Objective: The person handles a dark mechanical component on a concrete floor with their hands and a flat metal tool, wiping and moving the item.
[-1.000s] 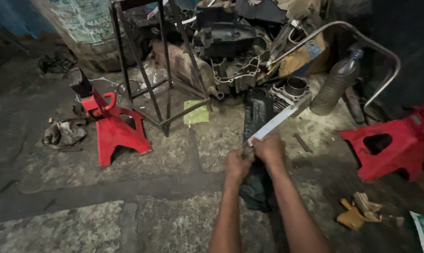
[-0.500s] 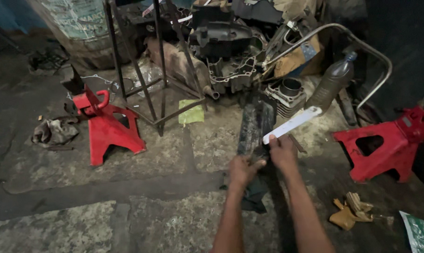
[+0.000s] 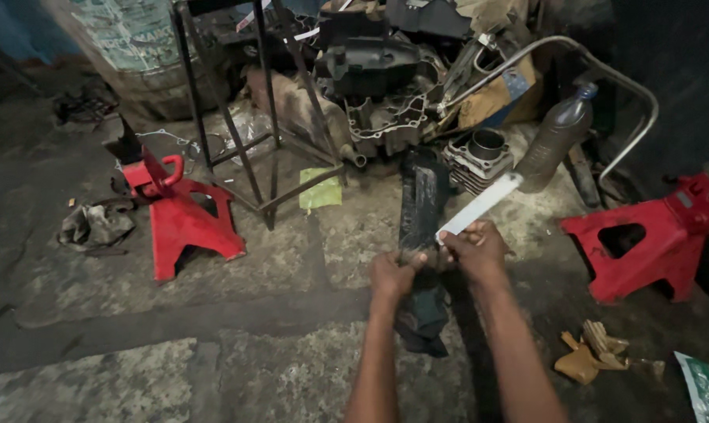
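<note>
Two hands at one dark rubber strip (image 3: 422, 205): left hand (image 3: 393, 276) pinched shut on its near end, right hand (image 3: 475, 249) closed around a pale flat blade (image 3: 480, 206) just beside; a slip toward the left fingers is risked.

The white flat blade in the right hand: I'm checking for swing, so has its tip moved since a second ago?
Yes. The white flat blade has tipped toward the plastic bottle: its tip now meets the bottle's base, whereas earlier it stopped short, left of it.
</note>
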